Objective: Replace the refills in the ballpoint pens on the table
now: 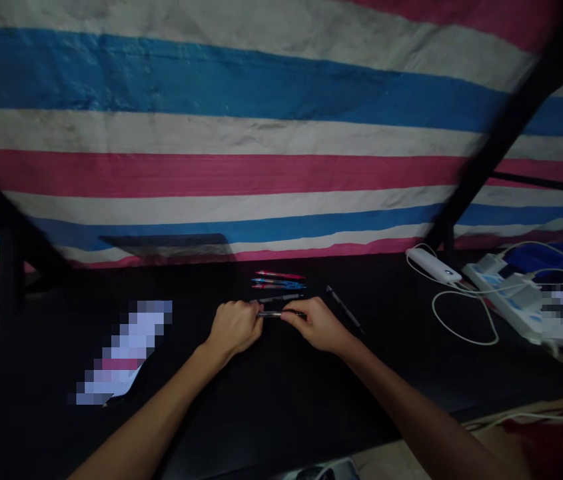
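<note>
Between my two hands, low over the black table, a dark pen [271,314] lies crosswise. My left hand [236,327] is closed on its left end, and my right hand [317,324] pinches it toward the right end. Just beyond are a grey-black pen [281,298], blue and red pens [277,284] side by side, and a red pen [280,275] farthest back. Another black pen [344,309] lies slanted to the right of my right hand.
A blurred-out flat item [124,353] lies at the left. On the right are a white power bank [434,266], a power strip [506,293] and loose white cables. Black slanted posts flank the table [271,413]; a striped sheet [261,177] hangs behind.
</note>
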A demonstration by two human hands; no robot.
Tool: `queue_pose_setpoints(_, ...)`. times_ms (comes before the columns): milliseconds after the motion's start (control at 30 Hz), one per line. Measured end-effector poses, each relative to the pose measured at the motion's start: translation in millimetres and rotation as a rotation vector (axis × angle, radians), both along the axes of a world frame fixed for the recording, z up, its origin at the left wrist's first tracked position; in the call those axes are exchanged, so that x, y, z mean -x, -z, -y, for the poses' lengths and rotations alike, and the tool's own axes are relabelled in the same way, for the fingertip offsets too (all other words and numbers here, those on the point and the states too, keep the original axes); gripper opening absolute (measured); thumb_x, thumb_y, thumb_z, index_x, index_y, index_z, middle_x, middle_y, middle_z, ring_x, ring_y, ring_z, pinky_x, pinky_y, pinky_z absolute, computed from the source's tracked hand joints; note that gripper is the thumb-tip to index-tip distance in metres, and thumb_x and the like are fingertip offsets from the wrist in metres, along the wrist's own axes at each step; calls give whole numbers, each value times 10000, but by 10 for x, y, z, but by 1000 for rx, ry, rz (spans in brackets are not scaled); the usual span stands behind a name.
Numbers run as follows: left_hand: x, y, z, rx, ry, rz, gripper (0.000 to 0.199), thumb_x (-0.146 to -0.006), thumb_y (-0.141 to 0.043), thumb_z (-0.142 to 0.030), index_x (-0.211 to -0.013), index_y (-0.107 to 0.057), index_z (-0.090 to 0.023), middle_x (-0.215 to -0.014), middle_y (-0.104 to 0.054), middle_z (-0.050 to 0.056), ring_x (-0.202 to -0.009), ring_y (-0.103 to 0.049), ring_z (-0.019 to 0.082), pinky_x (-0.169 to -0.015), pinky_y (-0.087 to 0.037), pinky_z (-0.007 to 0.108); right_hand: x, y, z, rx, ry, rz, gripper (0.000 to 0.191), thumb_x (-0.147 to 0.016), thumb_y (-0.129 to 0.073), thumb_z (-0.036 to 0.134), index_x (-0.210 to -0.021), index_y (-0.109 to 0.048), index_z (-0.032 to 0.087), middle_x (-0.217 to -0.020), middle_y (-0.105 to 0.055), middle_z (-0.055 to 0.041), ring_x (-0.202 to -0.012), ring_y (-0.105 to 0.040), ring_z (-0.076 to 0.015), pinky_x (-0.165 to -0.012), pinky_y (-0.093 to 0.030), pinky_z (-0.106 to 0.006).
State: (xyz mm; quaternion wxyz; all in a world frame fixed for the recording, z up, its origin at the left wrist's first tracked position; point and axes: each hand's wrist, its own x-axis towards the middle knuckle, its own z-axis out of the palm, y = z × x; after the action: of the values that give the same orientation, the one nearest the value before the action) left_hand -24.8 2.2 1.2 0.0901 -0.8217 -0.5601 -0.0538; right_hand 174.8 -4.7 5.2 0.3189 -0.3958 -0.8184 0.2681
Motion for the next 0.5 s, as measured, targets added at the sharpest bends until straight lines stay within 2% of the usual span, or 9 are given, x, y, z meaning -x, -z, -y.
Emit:
queue_pose_setpoints(100,3,30,-7,21,-7,37,354,-837,-368,-317,-829,-693,-175,-723,-698,130,-668,-664,273,-605,-432,331,-5,25,-9,-101,-12,47,277,-912,-468,310,-852,-690,154,-645,-609,-17,-575,-507,-126,-574,-351,-237)
queue_pose_setpoints(267,6,64,-29,59,22,124,337,-832,-394,-295,-712,-687,-180,-677,-675,111,-659,-658,260,-603,-432,320,-64,70,-78,-292,-115,91,233,-908,-491,267,-999,-671,150,-869,-668,-89,-817,-579,-191,-763,-432,-289)
queue_pose_setpoints(400,30,61,-39,105,19,222,285,-821,-427,-283,-667,-643,-180,-616,-638,72,-608,-633,216,-574,-405,284,-99,49,-97,-409,-96,162,284,-923,-459,282,-1106,-643,167,-882,-653,-101,-844,-558,-205,-773,-446,-316)
queue_pose_setpoints(500,39,37,-25,107,76,346,243,-851,-421,-294,-727,-600,-186,-636,-613,36,-594,-600,178,-562,-395,261,-103,24,-91,-389,-32,106,278,-909,-488,299,-1112,-647,195,-893,-653,-91,-838,-566,-200,-768,-451,-313)
